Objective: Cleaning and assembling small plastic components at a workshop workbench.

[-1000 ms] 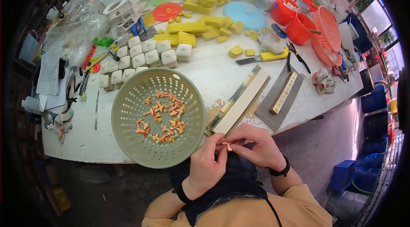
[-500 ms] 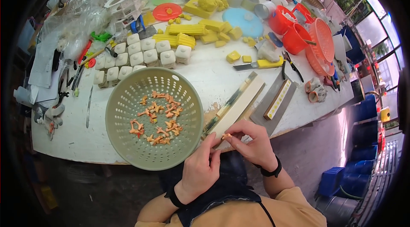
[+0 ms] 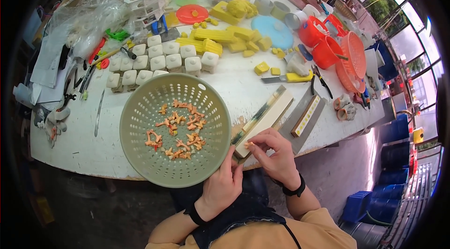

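Observation:
My right hand [image 3: 277,157] is closed in a pinch on a small orange piece [image 3: 248,145], above the near end of a long cream-coloured bar [image 3: 262,124]. Close by on its left, my left hand [image 3: 221,187] has its index finger stretched toward the bar's end and its thumb apart. Nothing shows between them; its other fingers are partly hidden. Just left of that hand, a grey-green colander [image 3: 136,143] extends over the bench's front edge. Inside lie several small, branching orange pieces [image 3: 181,144], some shaped like bones.
White square blocks [image 3: 192,65] stand in rows behind the colander. A yellow-handled knife [image 3: 298,77] and black pliers [image 3: 322,82] lie beyond the bar. To its right, a narrow strip with yellow dots [image 3: 305,116] rests on a grey plate [image 3: 316,120]. Red baskets [image 3: 327,53] stand farther right.
My left hand has drawn slightly back from the small orange piece, which stays pinched in my right hand. The whole view has shifted slightly.

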A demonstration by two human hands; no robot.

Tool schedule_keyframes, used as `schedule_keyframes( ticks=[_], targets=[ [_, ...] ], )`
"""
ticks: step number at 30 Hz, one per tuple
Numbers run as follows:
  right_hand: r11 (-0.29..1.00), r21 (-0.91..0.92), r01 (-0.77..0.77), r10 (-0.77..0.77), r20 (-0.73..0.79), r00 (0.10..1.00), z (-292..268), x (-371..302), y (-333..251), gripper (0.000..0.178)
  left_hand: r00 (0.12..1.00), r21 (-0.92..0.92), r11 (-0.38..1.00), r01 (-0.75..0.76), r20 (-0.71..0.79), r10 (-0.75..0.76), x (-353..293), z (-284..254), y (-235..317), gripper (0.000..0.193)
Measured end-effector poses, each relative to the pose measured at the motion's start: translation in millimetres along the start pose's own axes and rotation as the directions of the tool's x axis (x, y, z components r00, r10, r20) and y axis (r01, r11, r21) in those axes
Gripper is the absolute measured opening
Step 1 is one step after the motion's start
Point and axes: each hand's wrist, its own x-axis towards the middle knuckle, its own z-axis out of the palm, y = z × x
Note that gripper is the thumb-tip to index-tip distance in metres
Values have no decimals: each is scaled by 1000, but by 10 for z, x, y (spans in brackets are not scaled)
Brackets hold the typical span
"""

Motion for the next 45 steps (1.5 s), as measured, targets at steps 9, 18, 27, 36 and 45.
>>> schedule_keyframes(
  ticks=[9, 18, 27, 36, 45],
  targets=[
    [997, -3, -75, 75, 6, 997, -45, -28, 27, 11, 1000, 5, 1000, -15, -1, 15, 30, 29, -52, 50],
    [989, 66, -130, 134, -63, 989, 50, -62, 81, 10, 999, 38, 999, -39, -25, 40, 14, 23, -102, 51],
    [991, 133, -19, 19, 1, 1000, 92, 116, -268, 6, 1000, 158, 987, -19, 11, 17, 41, -1178, 628, 36],
    [987, 99, 125, -131, 64, 989, 300, 228, -455, 18, 962, 548, 836, -23, 239, -130, 650, -1419, 267, 27],
    [989, 131, 73, -84, 79, 993, 150, 98, -329, 18, 850, 730, 677, -90, 410, -330, 1064, -1187, 65, 14]
  ],
)
